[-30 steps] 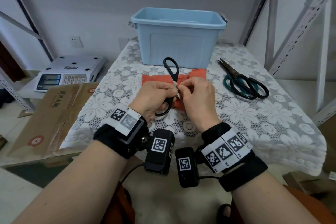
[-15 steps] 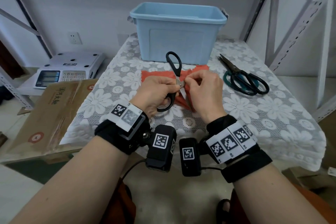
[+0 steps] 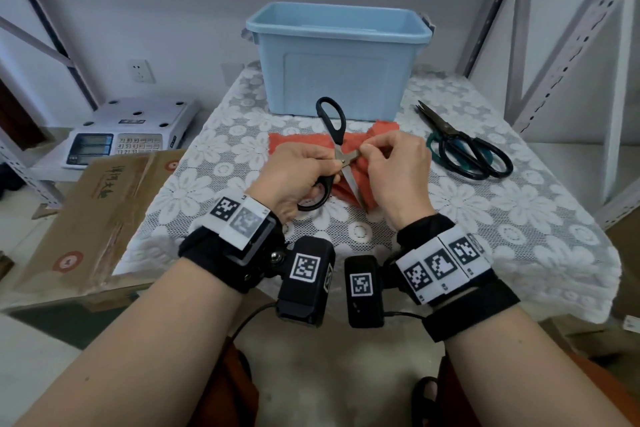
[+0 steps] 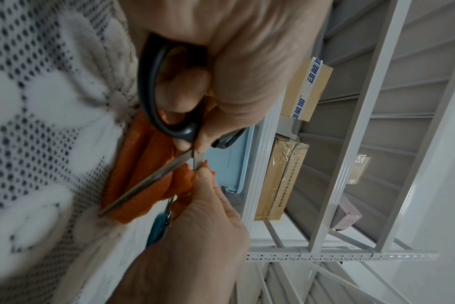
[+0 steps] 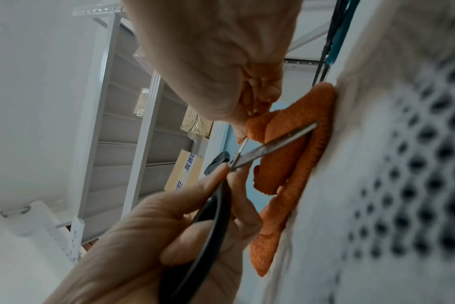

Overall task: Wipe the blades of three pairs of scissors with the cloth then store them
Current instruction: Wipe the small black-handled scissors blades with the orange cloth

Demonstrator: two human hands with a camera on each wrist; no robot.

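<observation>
Black-handled scissors are spread open above the orange cloth on the lace-covered table. My left hand grips the lower handle loop; the other loop points at the blue bin. One blade lies slanted across the cloth. My right hand pinches a fold of cloth round the other blade close to the pivot. In the right wrist view, the left hand holds the black handle. Two more pairs, black-handled and teal-handled, lie at the right.
A white electronic scale sits on a low shelf to the left, with a flattened cardboard box beside the table. Grey metal rack uprights stand close at the right. Boxes sit on the shelves behind.
The scissors have opened wider, so both blades now show. My right hand has shifted with the cloth onto the blade that points right. The left hand keeps its grip on the handle.
</observation>
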